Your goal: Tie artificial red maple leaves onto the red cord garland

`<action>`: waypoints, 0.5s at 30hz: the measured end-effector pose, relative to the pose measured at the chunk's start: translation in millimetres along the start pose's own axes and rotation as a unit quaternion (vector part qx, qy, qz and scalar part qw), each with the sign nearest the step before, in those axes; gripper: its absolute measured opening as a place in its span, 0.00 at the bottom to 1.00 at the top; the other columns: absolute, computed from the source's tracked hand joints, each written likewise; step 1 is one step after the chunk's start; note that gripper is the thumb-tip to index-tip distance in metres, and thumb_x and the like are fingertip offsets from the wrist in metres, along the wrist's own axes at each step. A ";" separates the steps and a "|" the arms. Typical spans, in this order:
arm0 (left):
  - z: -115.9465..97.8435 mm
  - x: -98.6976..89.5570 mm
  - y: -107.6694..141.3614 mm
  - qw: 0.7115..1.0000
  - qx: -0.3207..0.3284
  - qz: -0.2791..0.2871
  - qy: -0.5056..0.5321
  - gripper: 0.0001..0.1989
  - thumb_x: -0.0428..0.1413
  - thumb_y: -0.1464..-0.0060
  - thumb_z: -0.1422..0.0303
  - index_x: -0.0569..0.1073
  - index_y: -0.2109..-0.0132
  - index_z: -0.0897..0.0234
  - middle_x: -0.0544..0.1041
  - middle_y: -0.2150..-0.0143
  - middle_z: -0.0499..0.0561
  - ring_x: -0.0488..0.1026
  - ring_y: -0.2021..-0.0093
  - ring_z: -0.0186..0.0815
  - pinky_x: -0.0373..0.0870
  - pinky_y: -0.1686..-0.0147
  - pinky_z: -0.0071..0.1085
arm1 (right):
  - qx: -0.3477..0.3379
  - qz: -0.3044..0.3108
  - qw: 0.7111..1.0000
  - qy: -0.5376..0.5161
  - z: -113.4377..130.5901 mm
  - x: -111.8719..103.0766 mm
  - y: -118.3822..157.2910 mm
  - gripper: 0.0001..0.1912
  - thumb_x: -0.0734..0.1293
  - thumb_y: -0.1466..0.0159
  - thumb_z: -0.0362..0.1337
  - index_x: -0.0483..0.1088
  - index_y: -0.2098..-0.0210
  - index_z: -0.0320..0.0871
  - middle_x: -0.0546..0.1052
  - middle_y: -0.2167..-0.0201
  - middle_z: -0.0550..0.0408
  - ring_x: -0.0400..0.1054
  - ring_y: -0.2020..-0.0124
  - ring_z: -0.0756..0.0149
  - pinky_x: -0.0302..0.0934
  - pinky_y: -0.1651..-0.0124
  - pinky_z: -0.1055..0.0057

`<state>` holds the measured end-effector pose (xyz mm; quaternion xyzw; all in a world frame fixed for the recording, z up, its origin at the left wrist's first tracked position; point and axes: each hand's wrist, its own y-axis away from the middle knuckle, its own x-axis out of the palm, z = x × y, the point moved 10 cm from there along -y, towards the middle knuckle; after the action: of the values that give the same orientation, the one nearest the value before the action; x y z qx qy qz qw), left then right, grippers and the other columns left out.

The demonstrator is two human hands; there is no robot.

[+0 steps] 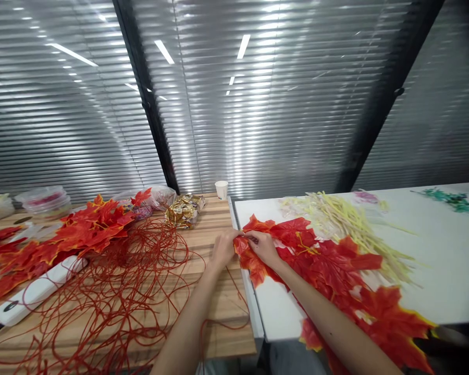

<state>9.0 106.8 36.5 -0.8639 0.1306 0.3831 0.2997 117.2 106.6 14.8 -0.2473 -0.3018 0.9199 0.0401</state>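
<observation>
My left hand [223,249] and my right hand [263,247] meet with pinched fingers over the seam between two tables. Between them is the edge of an orange-red artificial maple leaf [241,247], which both hands hold; the exact pinch point is too small to make out. More red artificial maple leaves [336,263] spread under and beyond my right forearm, down past the white table's front edge. A thin red cord [236,281] runs below my left hand and loops over the wooden table. To the left lies a large tangle of red cord [128,281].
On the wooden table [203,333] lie a white power strip [39,291], a pile of red leaves [89,226], plastic tubs [45,200], a gold foil packet [183,211] and a paper cup [221,190]. The white table [445,260] holds pale yellow strips [352,224] and green foliage [453,200].
</observation>
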 end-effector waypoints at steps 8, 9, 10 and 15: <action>-1.1 -1.4 0.8 1.000 0.001 -0.003 0.005 0.19 0.50 0.52 0.79 0.74 0.55 0.59 0.78 0.60 0.50 0.72 0.60 0.36 0.66 0.60 0.29 | 0.002 0.005 1.000 -0.003 -1.1 0.9 0.6 0.15 0.59 0.47 0.24 0.74 0.65 0.41 0.78 0.68 0.52 0.72 0.68 0.64 0.66 0.62 0.67; -1.0 -1.7 0.9 1.000 0.002 -0.005 0.006 0.19 0.50 0.52 0.79 0.74 0.55 0.59 0.78 0.60 0.51 0.72 0.60 0.36 0.66 0.60 0.29 | 0.002 0.005 1.000 -0.004 -0.9 1.0 0.5 0.15 0.59 0.47 0.24 0.74 0.65 0.41 0.78 0.68 0.52 0.72 0.68 0.64 0.66 0.62 0.67; -0.7 -1.7 1.0 1.000 0.002 -0.006 0.007 0.19 0.50 0.52 0.79 0.74 0.55 0.59 0.78 0.60 0.51 0.72 0.60 0.36 0.66 0.60 0.28 | 0.002 0.006 1.000 -0.005 -0.5 1.1 0.4 0.15 0.59 0.47 0.24 0.74 0.65 0.41 0.78 0.68 0.52 0.72 0.68 0.64 0.66 0.62 0.67; 0.9 -1.5 0.8 1.000 0.009 -0.015 0.007 0.18 0.50 0.52 0.79 0.74 0.55 0.60 0.78 0.60 0.50 0.72 0.60 0.35 0.66 0.60 0.28 | 0.003 0.009 1.000 -0.012 1.6 0.9 0.3 0.15 0.59 0.47 0.24 0.74 0.65 0.41 0.78 0.69 0.52 0.72 0.68 0.64 0.66 0.62 0.67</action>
<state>7.1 106.6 36.8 -0.8658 0.1230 0.3710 0.3124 115.7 105.7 15.3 -0.2385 -0.2968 0.9242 0.0287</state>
